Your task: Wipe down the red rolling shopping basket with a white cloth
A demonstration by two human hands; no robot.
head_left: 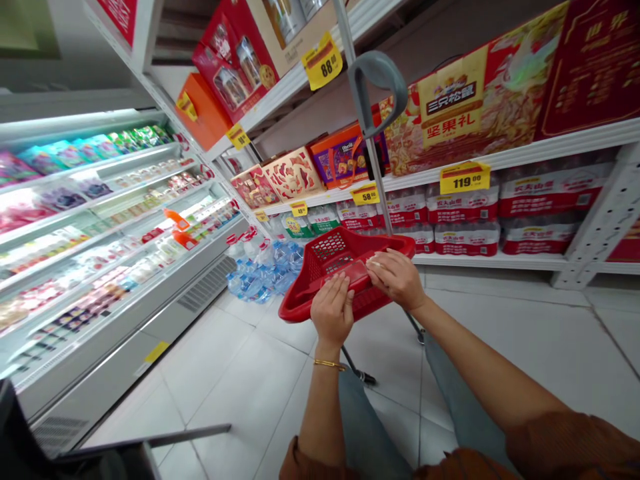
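Note:
A red plastic shopping basket [327, 248] with perforated walls is in front of me, tilted in the view. My left hand [332, 312] is closed at its near edge, fingers curled over the red plastic. Close by on the right, my right hand [397, 279] is also closed, its fingertips pressed together at the same edge. A flat red piece [353, 273] spans between both hands; whether it is the basket's handle or a separate item I cannot tell. Just behind the basket rises a metal pole with a grey loop handle [377, 87].
White shelves [520, 155] with gift boxes [450, 113] and red-wrapped bottle packs [465, 207] stand ahead. Blue-tinted water bottles [265, 270] sit on the floor. A lit refrigerated case [150, 320] runs along the left. Thin dark legs [357, 370] reach the tiles below the basket.

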